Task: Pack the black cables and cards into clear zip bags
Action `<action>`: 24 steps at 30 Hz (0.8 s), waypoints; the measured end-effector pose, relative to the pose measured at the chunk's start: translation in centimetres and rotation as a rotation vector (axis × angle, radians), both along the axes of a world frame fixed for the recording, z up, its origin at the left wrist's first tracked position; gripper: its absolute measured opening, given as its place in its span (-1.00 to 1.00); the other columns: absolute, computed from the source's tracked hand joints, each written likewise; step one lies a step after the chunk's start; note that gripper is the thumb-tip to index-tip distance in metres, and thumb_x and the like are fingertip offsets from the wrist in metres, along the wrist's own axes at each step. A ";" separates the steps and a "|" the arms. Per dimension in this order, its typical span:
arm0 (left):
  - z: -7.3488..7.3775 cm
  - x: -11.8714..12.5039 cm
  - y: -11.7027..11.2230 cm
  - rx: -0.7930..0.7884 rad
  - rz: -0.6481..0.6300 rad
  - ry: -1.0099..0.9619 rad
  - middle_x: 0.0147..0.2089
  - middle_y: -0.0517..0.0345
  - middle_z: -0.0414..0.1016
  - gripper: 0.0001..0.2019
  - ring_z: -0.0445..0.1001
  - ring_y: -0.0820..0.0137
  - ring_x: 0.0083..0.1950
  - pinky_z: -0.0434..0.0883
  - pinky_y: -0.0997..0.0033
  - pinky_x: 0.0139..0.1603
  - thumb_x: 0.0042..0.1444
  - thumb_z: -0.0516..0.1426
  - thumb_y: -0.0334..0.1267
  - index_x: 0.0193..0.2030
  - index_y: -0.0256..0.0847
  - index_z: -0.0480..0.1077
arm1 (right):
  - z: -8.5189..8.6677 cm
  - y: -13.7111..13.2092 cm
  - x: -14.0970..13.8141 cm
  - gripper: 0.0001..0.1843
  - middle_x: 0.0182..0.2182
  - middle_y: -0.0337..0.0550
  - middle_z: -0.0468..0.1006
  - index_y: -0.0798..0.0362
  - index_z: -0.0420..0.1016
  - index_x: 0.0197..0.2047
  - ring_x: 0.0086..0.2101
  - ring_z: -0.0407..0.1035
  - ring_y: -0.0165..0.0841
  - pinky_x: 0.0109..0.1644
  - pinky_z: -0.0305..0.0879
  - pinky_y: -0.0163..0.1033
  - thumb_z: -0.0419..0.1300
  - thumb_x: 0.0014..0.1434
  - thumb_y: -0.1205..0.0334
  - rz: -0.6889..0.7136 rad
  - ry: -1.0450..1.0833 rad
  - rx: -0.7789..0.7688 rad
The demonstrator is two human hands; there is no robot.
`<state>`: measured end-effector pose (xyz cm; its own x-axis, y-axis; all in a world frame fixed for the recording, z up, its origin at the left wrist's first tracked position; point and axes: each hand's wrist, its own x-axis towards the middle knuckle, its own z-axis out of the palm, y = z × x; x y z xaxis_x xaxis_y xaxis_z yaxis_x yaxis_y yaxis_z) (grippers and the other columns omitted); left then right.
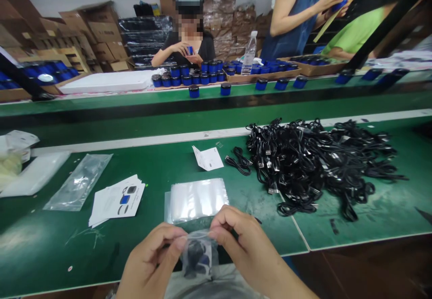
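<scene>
Close to my body, a small clear plastic bag (200,263) hangs over the table's front edge. Through its film I see something black, probably a coiled cable, and a white printed card. My left hand (153,256) pinches the bag's top left corner between thumb and fingers. At the top right corner my right hand (239,240) does the same, so the mouth edge is held between both hands. Just beyond my hands lies a stack of clear plastic bags (199,197). Behind that stack rests a folded white leaflet (208,158).
A large heap of black cables (310,164) covers the right side, one coiled cable (240,160) apart from it. Printed cards (118,200) and plastic packets (79,182) lie left. Blue jars (225,89) stand along the green line, with people working behind it.
</scene>
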<state>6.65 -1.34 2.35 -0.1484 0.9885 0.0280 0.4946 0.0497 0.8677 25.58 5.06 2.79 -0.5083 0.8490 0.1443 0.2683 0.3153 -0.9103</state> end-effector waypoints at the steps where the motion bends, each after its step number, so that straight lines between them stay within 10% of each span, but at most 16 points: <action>1: 0.1 0.0 0.1 0.014 -0.011 0.024 -0.41 0.26 0.48 -0.79 0.47 0.48 -0.42 0.40 0.66 -0.45 0.16 0.08 -0.10 -0.40 -0.09 0.44 | 0.0 0.0 0.0 -0.81 -0.48 -0.31 0.37 0.05 0.34 -0.42 -0.44 0.26 -0.46 -0.36 0.13 -0.36 0.05 0.24 0.38 0.008 -0.014 0.035; 11: -0.7 0.1 -0.1 0.195 0.086 0.155 -0.48 0.32 0.41 -0.82 0.44 0.53 -0.49 0.34 0.73 -0.48 0.15 0.08 -0.22 -0.47 -0.12 0.39 | -0.5 -0.5 -0.4 -0.85 -0.44 -0.30 0.37 0.05 0.34 -0.40 -0.41 0.27 -0.48 -0.36 0.15 -0.38 0.08 0.15 0.45 0.078 0.056 0.091; 24: -0.5 -1.6 0.4 -0.126 -0.035 -0.068 -0.40 0.23 0.44 -0.79 0.45 0.47 -0.38 0.38 0.71 -0.35 0.11 0.13 -0.08 -0.39 -0.12 0.49 | -0.8 0.6 -0.7 -0.88 -0.47 -0.31 0.39 0.06 0.43 -0.42 -0.42 0.27 -0.46 -0.34 0.16 -0.37 0.16 0.14 0.39 0.051 0.062 -0.109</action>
<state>5.06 -0.93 1.85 -0.1112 0.9881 -0.1059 0.4384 0.1444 0.8871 24.91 5.64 1.98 -0.5443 0.8346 0.0848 0.1963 0.2251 -0.9544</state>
